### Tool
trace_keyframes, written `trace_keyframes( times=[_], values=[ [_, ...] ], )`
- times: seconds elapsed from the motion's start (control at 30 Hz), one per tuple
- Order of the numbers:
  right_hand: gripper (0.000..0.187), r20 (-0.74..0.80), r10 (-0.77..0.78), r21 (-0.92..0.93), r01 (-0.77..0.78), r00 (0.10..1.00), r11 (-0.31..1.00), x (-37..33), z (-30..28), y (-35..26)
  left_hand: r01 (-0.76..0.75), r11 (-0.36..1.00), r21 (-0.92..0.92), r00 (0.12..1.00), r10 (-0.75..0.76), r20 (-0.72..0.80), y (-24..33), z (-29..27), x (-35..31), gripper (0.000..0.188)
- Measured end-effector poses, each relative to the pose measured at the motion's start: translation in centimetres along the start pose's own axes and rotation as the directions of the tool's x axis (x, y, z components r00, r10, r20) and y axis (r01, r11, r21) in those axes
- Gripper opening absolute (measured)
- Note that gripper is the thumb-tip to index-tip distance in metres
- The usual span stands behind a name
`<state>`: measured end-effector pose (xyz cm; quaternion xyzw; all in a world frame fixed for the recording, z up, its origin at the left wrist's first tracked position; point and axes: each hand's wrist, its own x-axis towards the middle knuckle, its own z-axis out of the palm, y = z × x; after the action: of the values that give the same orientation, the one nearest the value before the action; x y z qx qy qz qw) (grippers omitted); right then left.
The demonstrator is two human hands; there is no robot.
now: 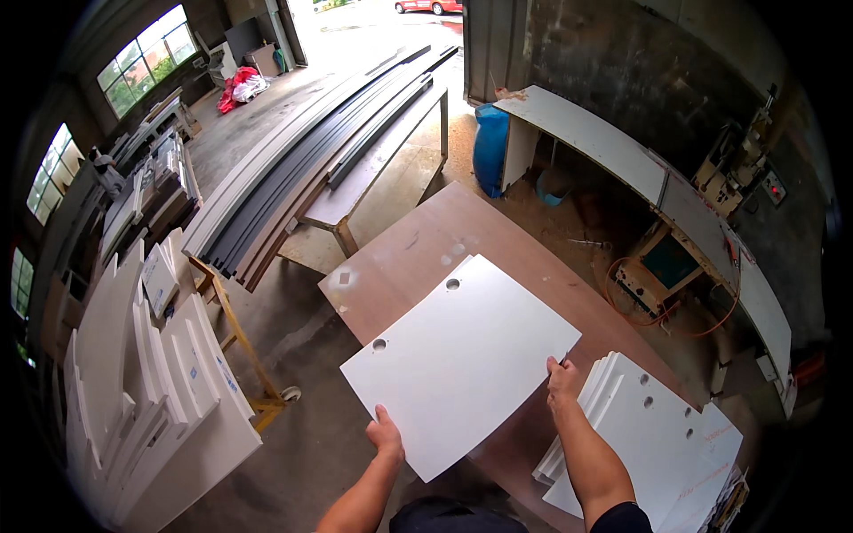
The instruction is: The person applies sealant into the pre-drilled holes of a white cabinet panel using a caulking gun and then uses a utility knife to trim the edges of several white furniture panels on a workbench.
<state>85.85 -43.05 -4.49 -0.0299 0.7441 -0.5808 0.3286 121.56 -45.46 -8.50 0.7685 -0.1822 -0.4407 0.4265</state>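
A white rectangular panel (462,364) with two round holes along its far left edge is between my hands, tilted over a brown tabletop (418,240). My left hand (386,433) grips its near left edge, thumb on top and the other fingers hidden beneath. On the right edge my right hand (562,384) holds it the same way. To the right of my right forearm lies a stack of white panels (657,444), several with similar round holes and one with reddish marks.
Long grey and brown profiles (311,160) lie on a bench beyond the tabletop. White boards (169,400) lean on a yellow wheeled frame (240,346) at left. A long white-topped workbench (604,133) curves along the right, with an orange hose (613,289) and a blue bag (490,151) by it.
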Motion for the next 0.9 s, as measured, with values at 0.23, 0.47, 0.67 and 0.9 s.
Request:
trace_keyframes(
  times=[0.23, 0.47, 0.67, 0.9],
  values=[
    [0.018, 0.055, -0.145, -0.256, 0.154, 0.988, 0.954, 3.8, -0.4, -0.5, -0.243, 0.872, 0.425, 0.968, 0.248, 0.046, -1.7, -0.1, 0.1, 0.053],
    [0.010, 0.154, -0.017, -0.247, 0.055, 0.988, 0.967, -3.6, -6.6, -3.7, 0.212, 0.939, 0.273, 0.856, -0.313, 0.412, -2.9, -4.7, 2.1, 0.058],
    [0.021, -0.037, -0.302, -0.325, 0.274, 0.953, 0.905, -4.1, -19.7, -3.1, 0.138, 0.980, 0.147, 0.814, -0.196, 0.547, -3.9, -2.2, 0.2, 0.058],
    [0.004, 0.018, -0.728, -0.808, 0.439, 0.685, 0.392, 0.6, -22.1, -3.6, 0.142, 0.960, 0.240, 0.790, -0.256, 0.557, -5.6, -5.9, -0.4, 0.057]
  ],
)
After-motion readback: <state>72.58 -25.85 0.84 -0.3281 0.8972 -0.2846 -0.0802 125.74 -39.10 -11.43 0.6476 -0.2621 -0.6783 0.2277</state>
